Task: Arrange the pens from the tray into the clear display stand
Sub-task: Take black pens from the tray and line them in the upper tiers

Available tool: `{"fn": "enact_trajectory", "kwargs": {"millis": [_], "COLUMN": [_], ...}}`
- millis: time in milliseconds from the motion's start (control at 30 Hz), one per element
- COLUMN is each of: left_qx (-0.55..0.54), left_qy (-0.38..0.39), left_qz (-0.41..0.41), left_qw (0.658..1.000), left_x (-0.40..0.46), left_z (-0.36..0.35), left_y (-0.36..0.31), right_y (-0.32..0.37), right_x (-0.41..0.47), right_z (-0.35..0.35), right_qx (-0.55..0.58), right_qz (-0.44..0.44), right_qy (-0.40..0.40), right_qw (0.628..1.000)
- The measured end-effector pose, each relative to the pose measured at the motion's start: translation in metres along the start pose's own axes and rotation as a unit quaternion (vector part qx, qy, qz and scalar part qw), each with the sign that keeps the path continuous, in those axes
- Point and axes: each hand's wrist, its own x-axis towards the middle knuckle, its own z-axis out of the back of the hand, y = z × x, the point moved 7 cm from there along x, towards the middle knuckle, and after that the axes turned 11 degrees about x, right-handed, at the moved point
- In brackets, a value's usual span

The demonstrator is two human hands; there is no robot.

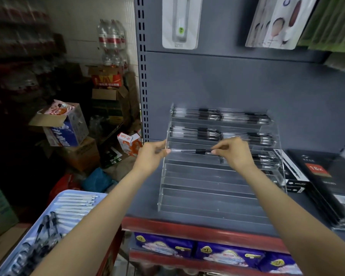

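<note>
While both hands reach forward over the grey shelf (pixel 207 218), one pen (pixel 189 151) is stretched level between them: the left hand (pixel 150 155) has its grip pinched on the clear tip end, the right hand (pixel 234 153) has its grip pinched on the dark end, and the pen sits at the third tier from the top of the clear display stand (pixel 217 188). Above the grip, two tiers already carry rows of dark pens (pixel 221 116), too blurred to count. Just right of the right hand, a few more pens (pixel 264 159) lie on the same level, partly hidden behind the hand. Below the grip, four or so tiers show only clear plastic. Far below and left of the grip, a pale blue tray (pixel 54 212) holds about nine white pens (pixel 74 206) and a smeared heap of dark ones, cut off by the left forearm and the frame edge. Right of the stand lie black boxes (pixel 319 176), one marked 18K. Left of the shelving, cardboard cartons (pixel 78 154) and water bottles (pixel 112 36) pile against a dim wall; purple packs (pixel 227 253) fill the red-edged shelf underneath.
</note>
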Motion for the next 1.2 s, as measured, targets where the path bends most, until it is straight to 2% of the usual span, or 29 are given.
{"fn": "enact_trajectory", "kwargs": {"millis": [267,400,600,667,900,1067,1200], "left_qx": [0.023,0.022,0.057,0.066,0.103,0.131,0.134], "left_qy": [-0.012,-0.053,-0.152,-0.170,-0.156,-0.152,-0.115], "left_qz": [0.000,0.004,-0.003,-0.008,-0.001,0.055,0.108], "left_qw": [1.000,0.998,0.987,0.983,0.982,0.978,0.978], "left_x": [-0.001,-0.008,-0.033,-0.045,-0.103,-0.153,-0.185], "left_z": [-0.001,0.002,0.020,0.027,0.067,0.125,0.170], "left_y": [0.002,0.000,-0.012,-0.009,0.042,0.130,0.214], "right_y": [-0.002,-0.001,0.031,0.048,0.100,0.142,0.157], "right_x": [0.009,0.007,-0.016,-0.027,-0.081,-0.128,-0.163], "right_z": [-0.009,-0.009,-0.011,-0.022,-0.110,-0.210,-0.303], "right_qx": [-0.026,-0.013,0.074,0.093,0.151,0.162,0.156], "right_qz": [-0.028,-0.032,0.056,0.084,0.087,0.071,0.025], "right_qy": [0.048,0.060,0.023,0.032,0.126,0.184,0.243], "right_qw": [0.998,0.998,0.995,0.992,0.977,0.967,0.957]}}
